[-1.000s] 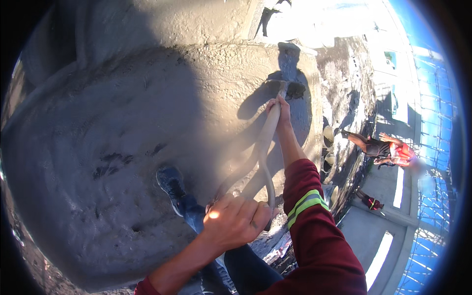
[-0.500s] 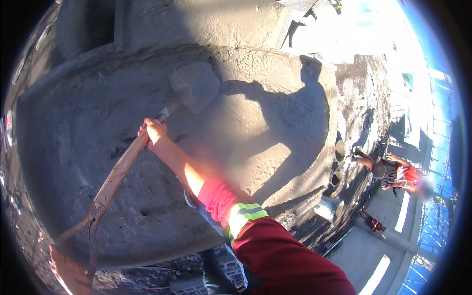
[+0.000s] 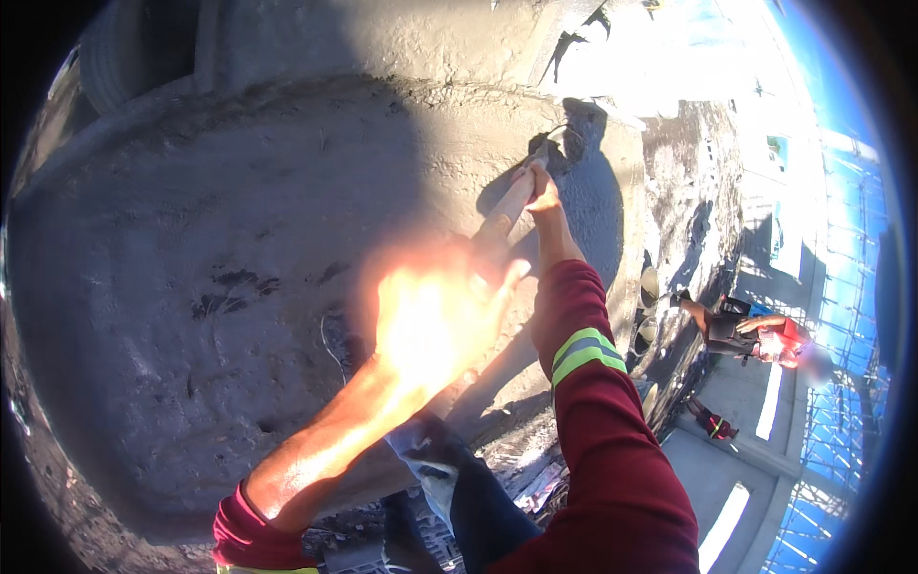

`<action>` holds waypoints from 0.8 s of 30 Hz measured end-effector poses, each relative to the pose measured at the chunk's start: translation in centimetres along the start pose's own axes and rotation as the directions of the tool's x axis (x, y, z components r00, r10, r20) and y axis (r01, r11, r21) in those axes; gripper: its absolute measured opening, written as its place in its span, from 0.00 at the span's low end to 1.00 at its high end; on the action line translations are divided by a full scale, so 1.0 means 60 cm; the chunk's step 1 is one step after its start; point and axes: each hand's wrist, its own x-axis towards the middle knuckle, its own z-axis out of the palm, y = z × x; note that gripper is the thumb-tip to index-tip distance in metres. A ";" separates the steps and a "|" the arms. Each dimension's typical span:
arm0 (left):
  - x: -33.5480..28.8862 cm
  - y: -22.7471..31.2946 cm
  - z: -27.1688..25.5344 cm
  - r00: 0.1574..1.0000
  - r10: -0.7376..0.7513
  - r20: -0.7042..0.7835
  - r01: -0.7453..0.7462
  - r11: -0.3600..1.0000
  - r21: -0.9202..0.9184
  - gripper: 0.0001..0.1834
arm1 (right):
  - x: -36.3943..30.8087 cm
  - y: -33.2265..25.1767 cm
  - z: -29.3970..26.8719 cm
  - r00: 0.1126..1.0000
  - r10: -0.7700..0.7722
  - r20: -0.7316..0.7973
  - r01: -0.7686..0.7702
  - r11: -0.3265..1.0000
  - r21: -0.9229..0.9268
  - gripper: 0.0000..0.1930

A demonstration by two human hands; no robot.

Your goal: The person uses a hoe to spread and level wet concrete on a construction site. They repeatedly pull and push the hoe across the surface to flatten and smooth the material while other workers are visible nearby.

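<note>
My right hand (image 3: 542,189) grips the wooden shaft of a shovel (image 3: 501,222) close to its blade, at the upper right of the grey wet mix (image 3: 210,172). Shadow and the steep angle make the blade hard to make out. Nearer to me, my left hand (image 3: 430,311) is on the shovel's handle end, with the shaft running up from it. Strong sunlight washes out this hand and blurs its fingers. The mix lies in a wide, shallow basin with a raised rim (image 3: 120,139).
A round grey container (image 3: 105,62) stands beyond the basin at the far left. Dark rough ground borders the basin's right side, with cylinders (image 3: 647,285) on it. A person in red (image 3: 779,344) and another person (image 3: 714,422) stand farther right.
The shovel has swung from the left to the upper right with my right hand. My left hand has come from the lower left edge to the middle. The blade now appears more edge-on.
</note>
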 end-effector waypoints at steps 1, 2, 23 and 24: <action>-0.020 0.020 0.012 0.976 0.194 0.103 -0.188 0.980 -0.061 0.21 | -0.040 -0.031 -0.043 0.990 0.042 0.136 -0.058 0.992 0.116 0.11; -0.043 0.036 0.015 0.894 0.376 0.244 -0.358 0.927 -0.116 0.21 | -0.083 -0.049 -0.079 0.987 0.049 0.150 -0.087 0.962 0.258 0.12; -0.205 -0.093 -0.507 0.278 -0.834 -0.477 0.709 0.513 -0.484 0.14 | -0.270 0.545 0.435 0.974 0.191 -0.123 -0.206 0.970 -0.129 0.13; -0.160 -0.095 -0.470 0.360 -0.829 -0.428 0.696 0.544 -0.469 0.15 | -0.232 0.507 0.405 0.988 0.146 -0.041 -0.148 0.988 -0.052 0.11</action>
